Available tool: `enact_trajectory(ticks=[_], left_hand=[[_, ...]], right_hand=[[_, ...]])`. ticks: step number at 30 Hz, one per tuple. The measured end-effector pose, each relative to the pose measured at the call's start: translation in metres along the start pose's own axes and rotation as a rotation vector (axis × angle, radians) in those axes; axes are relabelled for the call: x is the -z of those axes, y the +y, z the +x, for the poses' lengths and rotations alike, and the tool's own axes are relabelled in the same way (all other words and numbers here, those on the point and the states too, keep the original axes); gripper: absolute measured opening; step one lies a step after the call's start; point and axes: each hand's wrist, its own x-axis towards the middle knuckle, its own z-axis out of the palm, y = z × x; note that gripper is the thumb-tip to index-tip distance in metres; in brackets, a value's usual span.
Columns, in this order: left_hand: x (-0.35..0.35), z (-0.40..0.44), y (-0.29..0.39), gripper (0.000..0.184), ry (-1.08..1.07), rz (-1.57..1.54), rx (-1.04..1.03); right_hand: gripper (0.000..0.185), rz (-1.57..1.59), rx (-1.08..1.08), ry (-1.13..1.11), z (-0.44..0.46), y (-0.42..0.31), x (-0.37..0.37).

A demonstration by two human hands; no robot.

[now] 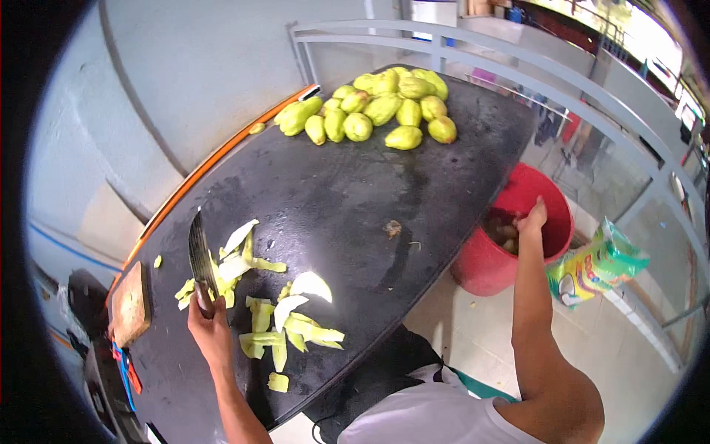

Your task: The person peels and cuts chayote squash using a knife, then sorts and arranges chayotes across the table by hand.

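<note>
My left hand is closed round the handle of a knife, its blade pointing away over the black table. Beside and under the blade lie pale green peels and slices. More cut pieces are spread to the right of that hand. Over at the right, my right hand reaches inside a red bucket, where brownish scraps show at the bottom. Its fingers are partly hidden and small, so what they hold, if anything, cannot be made out.
Several whole green fruits are heaped at the table's far end. A wooden board lies at the left edge. A green and white bag stands on the floor beside the bucket. Grey railings run behind the table.
</note>
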Motion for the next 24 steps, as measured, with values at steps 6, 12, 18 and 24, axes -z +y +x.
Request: enact_trajectory(ticks=[6,12,18,24], left_hand=[[0.007,0.0,0.006,0.021,0.033,0.056,0.03],[0.017,0.0,0.009,0.033,0.029,0.185,0.047],[0.02,-0.002,0.018,0.033,0.075,0.179,0.006],[0.022,-0.005,0.028,0.031,0.019,0.186,0.019]], right_hand=[[0.045,-0.279,1.046,-0.75,-0.141,-0.04,-0.181],[0.066,-1.468,1.458,-1.274,-0.184,0.054,-0.269],[0.075,-1.617,1.233,-1.046,-0.227,0.099,-0.265],[0.064,-1.307,0.864,-1.499,-0.268,0.124,-0.274]])
